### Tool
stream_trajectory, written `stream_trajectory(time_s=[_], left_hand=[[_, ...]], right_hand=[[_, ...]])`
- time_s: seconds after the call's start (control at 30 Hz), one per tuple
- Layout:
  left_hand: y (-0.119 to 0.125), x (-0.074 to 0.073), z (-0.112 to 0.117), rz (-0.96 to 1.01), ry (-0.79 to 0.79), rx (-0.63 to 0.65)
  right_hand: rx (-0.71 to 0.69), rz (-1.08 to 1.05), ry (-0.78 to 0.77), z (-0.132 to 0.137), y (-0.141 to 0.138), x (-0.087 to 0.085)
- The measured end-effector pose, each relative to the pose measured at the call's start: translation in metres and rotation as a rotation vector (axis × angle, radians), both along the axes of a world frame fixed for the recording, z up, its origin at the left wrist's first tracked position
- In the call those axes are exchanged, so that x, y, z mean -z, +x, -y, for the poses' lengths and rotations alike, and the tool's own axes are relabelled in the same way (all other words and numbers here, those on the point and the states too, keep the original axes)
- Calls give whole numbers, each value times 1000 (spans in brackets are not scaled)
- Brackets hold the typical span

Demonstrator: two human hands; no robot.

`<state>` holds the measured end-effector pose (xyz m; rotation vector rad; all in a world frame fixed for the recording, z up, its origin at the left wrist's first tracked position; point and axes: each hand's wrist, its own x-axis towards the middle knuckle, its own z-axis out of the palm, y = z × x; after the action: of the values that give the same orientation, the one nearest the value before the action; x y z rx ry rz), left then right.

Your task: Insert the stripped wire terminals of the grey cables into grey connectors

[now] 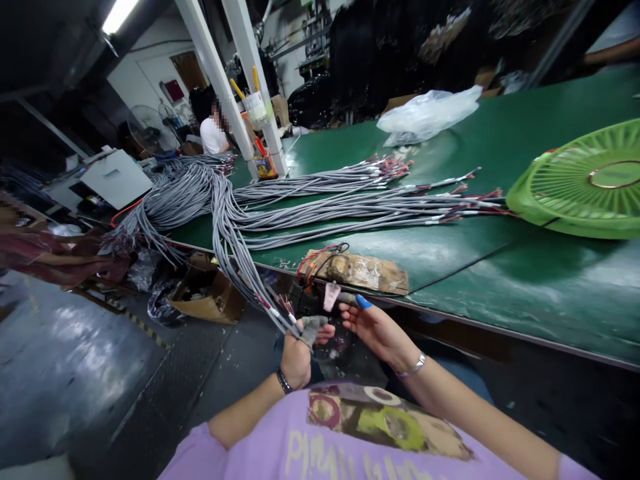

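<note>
My left hand [299, 353] is closed around a bundle of grey cables [270, 308] near their stripped ends, where thin red and white wires stick out. Grey covers wrap some of its fingers. My right hand [374, 328] is a little to the right, fingers curled, with a blue cover on the thumb and a grey one on the forefinger. At that forefinger's tip is a small pale pink piece [331, 295]; whether the hand grips it I cannot tell. Just above, a taped cardboard-like block [357, 270] with red and black wires lies along the table edge.
More grey cables [310, 217] lie across the green table [465, 267]. A green fan [585, 183] stands at right, a clear plastic bag [430, 113] at the back. White posts [250, 87] hold tool cups. A cardboard box [210, 300] sits below left. Other people are at left.
</note>
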<state>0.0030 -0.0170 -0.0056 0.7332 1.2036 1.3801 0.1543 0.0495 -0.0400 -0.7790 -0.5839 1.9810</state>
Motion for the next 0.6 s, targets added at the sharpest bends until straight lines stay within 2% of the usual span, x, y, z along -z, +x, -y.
stream_trajectory(time_s=[0.1,0.17,0.27,0.33,0.37,0.5,0.6], left_hand=[[0,-1,0,-27,-22,27],[1,-1,3,-105,-28,95],[4,0,9,-244,-13,211],[7,1,14,-313,4,259],[9,1,16,-351,22,273],[11,-7,24,-586,164,314],[9,-15,31,-691,237,319]], right_hand=[[35,137,116,7,11,-2],[25,280,219,13,17,-7],[-85,465,431,27,22,-21],[-204,496,555,37,24,-31],[-217,524,622,42,24,-35],[-74,714,816,57,24,-43],[-22,766,833,63,26,-41]])
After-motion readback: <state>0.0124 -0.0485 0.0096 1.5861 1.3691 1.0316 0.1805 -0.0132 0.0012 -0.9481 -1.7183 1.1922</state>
